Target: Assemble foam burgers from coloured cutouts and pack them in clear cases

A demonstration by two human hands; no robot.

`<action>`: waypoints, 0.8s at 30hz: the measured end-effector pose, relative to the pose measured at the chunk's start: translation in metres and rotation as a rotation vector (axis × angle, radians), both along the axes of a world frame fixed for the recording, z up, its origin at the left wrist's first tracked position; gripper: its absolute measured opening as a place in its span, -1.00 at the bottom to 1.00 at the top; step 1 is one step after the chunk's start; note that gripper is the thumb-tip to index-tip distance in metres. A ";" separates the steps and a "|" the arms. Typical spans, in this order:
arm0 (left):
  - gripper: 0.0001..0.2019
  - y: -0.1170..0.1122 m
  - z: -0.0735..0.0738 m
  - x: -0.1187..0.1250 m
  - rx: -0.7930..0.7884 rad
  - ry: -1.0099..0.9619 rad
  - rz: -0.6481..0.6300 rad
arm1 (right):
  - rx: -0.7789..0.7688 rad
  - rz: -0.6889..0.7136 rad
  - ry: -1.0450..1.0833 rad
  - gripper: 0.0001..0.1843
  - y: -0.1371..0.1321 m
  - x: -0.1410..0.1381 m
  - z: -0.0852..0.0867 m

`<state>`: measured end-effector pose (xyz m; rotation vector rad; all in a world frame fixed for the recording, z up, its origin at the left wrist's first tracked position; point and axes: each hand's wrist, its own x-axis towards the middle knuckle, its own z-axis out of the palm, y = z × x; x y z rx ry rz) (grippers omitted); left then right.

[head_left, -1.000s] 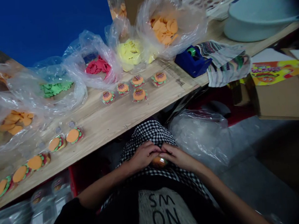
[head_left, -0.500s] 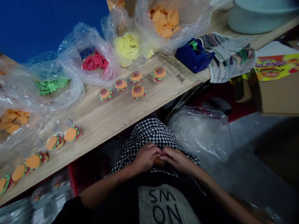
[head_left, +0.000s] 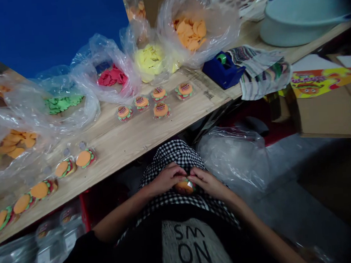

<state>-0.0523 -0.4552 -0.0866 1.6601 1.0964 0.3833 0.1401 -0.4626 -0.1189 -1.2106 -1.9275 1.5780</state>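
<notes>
Over my lap, both hands hold a small gummy burger in clear packaging [head_left: 184, 187], its orange bun top partly showing. My left hand [head_left: 167, 177] has its fingers closed on the burger's far left edge. On the right side, my right hand [head_left: 208, 182] pinches the same burger, thumb and fingertips near a shiny white spot. On the table nearby lie several packed burgers with printed labels [head_left: 161, 109]. A row of open burgers in clear shells [head_left: 85, 158] runs along the table's left front edge.
Plastic bags along the back hold green pieces [head_left: 63, 104], red pieces [head_left: 112, 76], yellow pieces [head_left: 149, 60] and orange discs [head_left: 190, 33]. A blue tape dispenser [head_left: 223, 71] stands beside a striped cloth [head_left: 264, 73]. Farther right are a pale basin [head_left: 291, 31] and a cardboard box [head_left: 332, 110].
The burger in my hands now shows more of its orange top and green edge. My fingertips have moved slightly apart. The view has shifted a little.
</notes>
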 end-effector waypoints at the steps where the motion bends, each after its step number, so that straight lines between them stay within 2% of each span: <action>1: -0.81 0.002 0.002 -0.003 0.005 -0.024 -0.040 | -0.011 -0.010 0.009 -0.69 0.001 0.001 -0.001; 5: -0.54 0.004 0.006 -0.010 -0.080 -0.069 -0.131 | -0.015 -0.038 0.010 -0.64 0.002 0.001 -0.005; 9: -0.41 0.007 0.013 -0.010 -0.131 -0.044 -0.119 | 0.001 -0.074 -0.011 -0.62 0.002 -0.006 -0.002; 12: -0.39 0.014 0.025 -0.012 -0.157 -0.049 -0.060 | 0.056 -0.145 -0.006 -0.63 0.022 -0.002 0.009; 15: -0.36 0.028 0.041 -0.017 -0.287 -0.226 0.142 | 0.190 -0.423 -0.020 -0.67 0.073 0.018 0.029; 19: -0.52 0.046 0.069 -0.026 -0.450 -0.563 0.377 | 0.460 -0.797 -0.049 -0.69 0.172 0.059 0.065; 21: -0.60 0.053 0.081 -0.032 -0.492 -0.656 0.514 | 0.538 -0.878 -0.144 -0.68 0.221 0.077 0.079; 24: -0.64 0.063 0.085 -0.043 -0.534 -0.754 0.691 | 0.516 -0.914 -0.211 -0.72 0.279 0.094 0.089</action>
